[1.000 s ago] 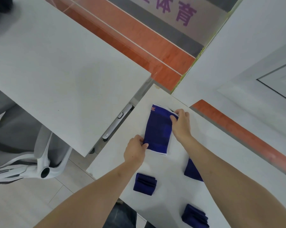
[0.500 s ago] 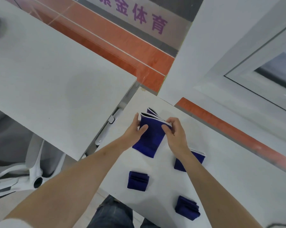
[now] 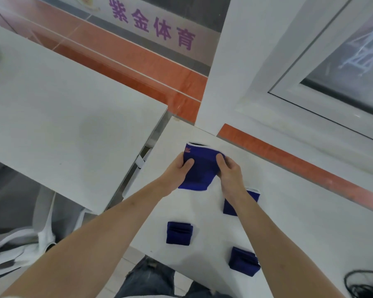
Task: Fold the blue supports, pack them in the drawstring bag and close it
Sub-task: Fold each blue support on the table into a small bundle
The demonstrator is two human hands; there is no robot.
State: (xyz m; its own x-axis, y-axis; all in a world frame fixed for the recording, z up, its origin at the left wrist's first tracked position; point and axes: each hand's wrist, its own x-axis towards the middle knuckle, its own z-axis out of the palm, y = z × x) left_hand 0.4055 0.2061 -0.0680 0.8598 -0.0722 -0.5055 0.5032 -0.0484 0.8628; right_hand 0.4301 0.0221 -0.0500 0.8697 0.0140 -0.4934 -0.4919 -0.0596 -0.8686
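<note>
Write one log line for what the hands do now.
both hands grip blue support | mid-fold above table | three supports lie there

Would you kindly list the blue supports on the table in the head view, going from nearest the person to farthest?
Folded support near the table's front edge → folded support to its left → support partly under the right forearm → support held in both hands.

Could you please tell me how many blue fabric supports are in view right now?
4: one held in both hands, one partly under the right forearm, one folded bundle near the table's front edge, another folded at front right. None seems hidden.
</note>
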